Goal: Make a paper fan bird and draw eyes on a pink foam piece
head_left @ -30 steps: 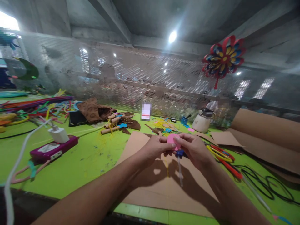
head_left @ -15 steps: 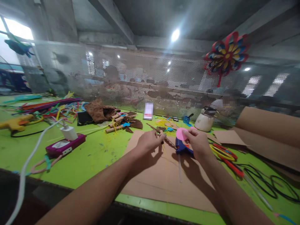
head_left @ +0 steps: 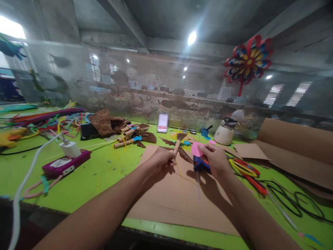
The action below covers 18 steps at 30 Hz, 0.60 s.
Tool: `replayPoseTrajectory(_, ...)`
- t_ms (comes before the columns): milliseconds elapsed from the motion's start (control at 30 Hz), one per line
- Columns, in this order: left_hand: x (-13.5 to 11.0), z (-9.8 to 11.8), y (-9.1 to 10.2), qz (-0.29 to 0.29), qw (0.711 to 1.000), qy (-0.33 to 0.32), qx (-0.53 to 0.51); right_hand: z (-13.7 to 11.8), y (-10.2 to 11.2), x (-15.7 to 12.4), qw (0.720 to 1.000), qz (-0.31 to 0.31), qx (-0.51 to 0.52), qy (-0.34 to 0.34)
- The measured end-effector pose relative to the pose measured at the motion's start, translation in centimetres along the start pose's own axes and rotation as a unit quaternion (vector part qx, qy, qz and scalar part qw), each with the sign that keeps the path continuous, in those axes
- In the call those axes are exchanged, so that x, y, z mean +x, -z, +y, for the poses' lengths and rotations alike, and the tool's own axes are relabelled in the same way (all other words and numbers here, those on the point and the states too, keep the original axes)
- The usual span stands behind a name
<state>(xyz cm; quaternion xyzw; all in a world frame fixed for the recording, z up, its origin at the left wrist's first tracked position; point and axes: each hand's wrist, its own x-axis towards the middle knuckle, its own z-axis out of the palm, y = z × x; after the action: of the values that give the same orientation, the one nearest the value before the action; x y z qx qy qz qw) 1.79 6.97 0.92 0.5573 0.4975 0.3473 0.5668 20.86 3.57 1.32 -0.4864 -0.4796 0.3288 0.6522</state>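
Observation:
My left hand (head_left: 163,158) is closed around the lower part of a small brown paper tube (head_left: 177,147). The tube tilts upward, with a dark brown fringed piece (head_left: 180,136) at its top and brown leaf-like pieces (head_left: 186,155) beside it. Thin yellow strands (head_left: 178,171) hang below that hand. Between thumb and forefinger, my right hand (head_left: 217,159) pinches a pink paper disc (head_left: 196,149). Just beneath the disc is a blue glue gun (head_left: 199,164), partly covered by the right hand, with a clear glue stick (head_left: 198,189) jutting from it. Whether the right fingers touch the gun is hidden.
A cardboard sheet (head_left: 166,205) lies under both hands on the green table (head_left: 85,191). Similar paper tubes (head_left: 123,140) are piled at left, near a purple power strip (head_left: 65,166). At right are a pale kettle (head_left: 224,132), red-handled pliers (head_left: 257,184) and black cable (head_left: 283,199).
My left hand has turned the paper tube, so its length now shows above the fingers with the fringed end upward. The right hand still pinches the pink disc. The view has shifted slightly.

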Motion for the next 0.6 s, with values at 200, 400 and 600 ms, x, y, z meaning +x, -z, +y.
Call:
replayPoseTrajectory(200, -0.7, 3.4, 3.0, 0.042, 0.999, -0.017, -0.010, 0.1, -0.2, -0.3, 1.000, -0.017, -0.009, 0.001)
replayPoseTrajectory(400, -2.9, 4.0, 9.8, 0.099, 0.994, -0.021, 0.044, 0.2, -0.2, -0.5, 1.000, -0.028, -0.006, -0.006)
replayPoseTrajectory(600, -4.4, -0.7, 13.3, 0.131, 0.981, 0.011, 0.141, 0.4, -0.3, -0.6, 0.999, -0.031, -0.008, -0.014)
